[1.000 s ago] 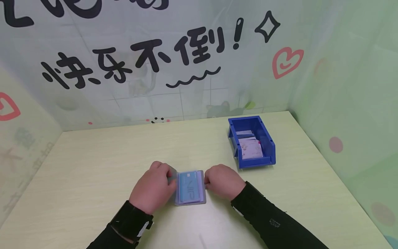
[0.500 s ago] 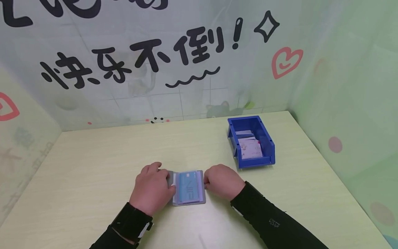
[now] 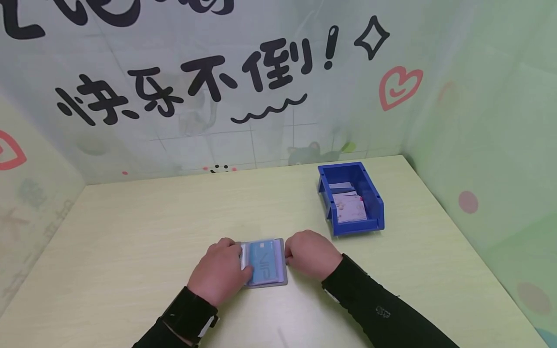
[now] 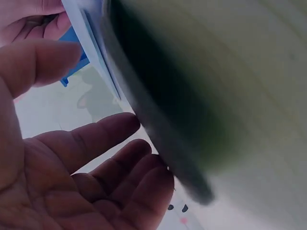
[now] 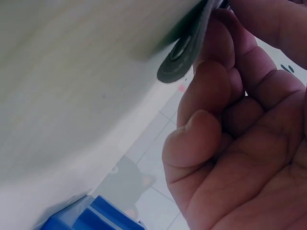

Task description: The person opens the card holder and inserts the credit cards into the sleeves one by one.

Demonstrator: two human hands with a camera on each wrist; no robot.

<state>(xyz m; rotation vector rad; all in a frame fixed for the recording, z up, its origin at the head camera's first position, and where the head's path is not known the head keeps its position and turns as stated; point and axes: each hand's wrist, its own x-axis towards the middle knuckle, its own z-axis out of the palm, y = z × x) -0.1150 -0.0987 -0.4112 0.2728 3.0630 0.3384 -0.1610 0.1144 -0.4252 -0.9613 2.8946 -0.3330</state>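
A small grey-covered card holder (image 3: 282, 275) lies opened on the table, a light blue VIP card (image 3: 263, 263) showing on top of its clear and lilac sleeves. My left hand (image 3: 222, 270) is at its left side. In the left wrist view, the left fingertips (image 4: 127, 122) touch the edge of the grey cover (image 4: 158, 129), while the thumb stands apart from them. At the right edge, my right hand (image 3: 311, 253) pinches the holder between thumb and forefinger. The right wrist view shows the remaining fingers (image 5: 206, 88) curled below the rounded cover corner (image 5: 175, 69).
A blue plastic bin (image 3: 376, 208) stands at the back right with several pink cards (image 3: 351, 208) inside. The pale wooden table (image 3: 143, 232) meets a printed cloth backdrop (image 3: 270, 140) behind and at both sides.
My left hand drew left with the holder's left cover, then came back right, its thumb now over the left side of the sleeves. The right hand has stayed at the right edge.
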